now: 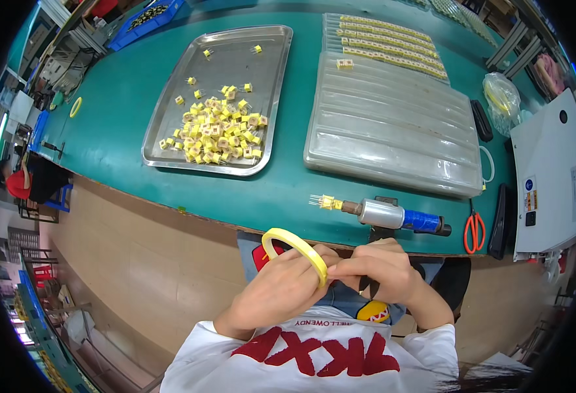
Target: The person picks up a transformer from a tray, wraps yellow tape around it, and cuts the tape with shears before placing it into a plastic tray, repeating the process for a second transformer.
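Near the table's front edge, my left hand (282, 285) is closed on a narrow roll of yellow tape (299, 245), which loops around its fingers. My right hand (387, 270) is closed beside it, thumb and fingertips pinched at the tape's lower edge. A dark, flat object (368, 286) shows under the right hand's fingers; its kind is hidden. Just beyond the hands, a silver motor spindle with a blue grip (383, 214) lies on its stand. A small yellow coil bobbin with metal pins (328, 202) sits on its tip.
A metal tray (281, 78) of loose yellow bobbins lies at the left. Clear plastic trays (392, 124) are stacked at the right, with rows of bobbins behind. Orange-handled scissors (474, 233) and a white machine (550, 177) are farther right. Another tape roll (75, 107) lies far left.
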A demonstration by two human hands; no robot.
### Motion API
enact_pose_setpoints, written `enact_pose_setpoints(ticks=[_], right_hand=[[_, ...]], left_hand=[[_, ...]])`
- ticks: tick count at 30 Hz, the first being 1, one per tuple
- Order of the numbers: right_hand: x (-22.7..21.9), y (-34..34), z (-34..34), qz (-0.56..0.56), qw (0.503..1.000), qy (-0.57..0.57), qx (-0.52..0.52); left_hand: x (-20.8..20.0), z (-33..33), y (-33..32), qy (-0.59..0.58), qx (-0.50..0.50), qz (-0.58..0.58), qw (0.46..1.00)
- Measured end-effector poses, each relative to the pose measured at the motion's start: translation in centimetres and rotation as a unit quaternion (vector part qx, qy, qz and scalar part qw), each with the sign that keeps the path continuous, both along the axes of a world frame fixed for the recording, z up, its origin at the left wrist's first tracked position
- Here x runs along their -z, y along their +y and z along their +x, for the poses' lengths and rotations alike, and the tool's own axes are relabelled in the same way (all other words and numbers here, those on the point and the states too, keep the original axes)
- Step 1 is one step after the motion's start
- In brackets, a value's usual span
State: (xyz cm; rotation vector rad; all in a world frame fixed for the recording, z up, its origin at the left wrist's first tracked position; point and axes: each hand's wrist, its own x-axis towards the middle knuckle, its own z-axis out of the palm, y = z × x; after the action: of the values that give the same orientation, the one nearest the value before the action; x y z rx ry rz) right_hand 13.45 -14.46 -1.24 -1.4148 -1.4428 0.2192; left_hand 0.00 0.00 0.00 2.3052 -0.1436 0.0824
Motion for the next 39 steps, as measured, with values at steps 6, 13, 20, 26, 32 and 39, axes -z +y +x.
enact_pose_setpoints(ticks=[6, 13, 20, 26, 32, 39], right_hand=[[-0.5, 0.0, 0.4, -0.010, 0.999, -0.038, -0.014], [-1.2, 0.1, -0.1, -0.043, 0.995, 0.088, 0.011], [-1.8, -0.3, 0.6, -0.116, 0.981, 0.153, -0.031], [-1.7, -0.5, 0.5, -0.135, 0.989, 0.040, -0.041], [-1.3, -0.2, 0.4, -0.093, 0.994, -0.054, -0.034], [-1.3, -1.3, 0.3, -0.045, 0.997, -0.033, -0.052]], left_hand=[[0.7, 0.0, 0.0, -0.034, -0.007, -0.017, 0.999], [1.1, -0.5, 0.2, -0.038, -0.012, 0.056, 0.998], [1.1, -0.5, 0.1, -0.053, -0.004, 0.151, 0.987], [1.6, -0.7, 0.3, -0.053, -0.003, 0.174, 0.983], [1.4, -0.4, 0.2, -0.018, 0.029, 0.063, 0.997], [1.5, -0.3, 0.9, 0.003, -0.048, 0.014, 0.999]])
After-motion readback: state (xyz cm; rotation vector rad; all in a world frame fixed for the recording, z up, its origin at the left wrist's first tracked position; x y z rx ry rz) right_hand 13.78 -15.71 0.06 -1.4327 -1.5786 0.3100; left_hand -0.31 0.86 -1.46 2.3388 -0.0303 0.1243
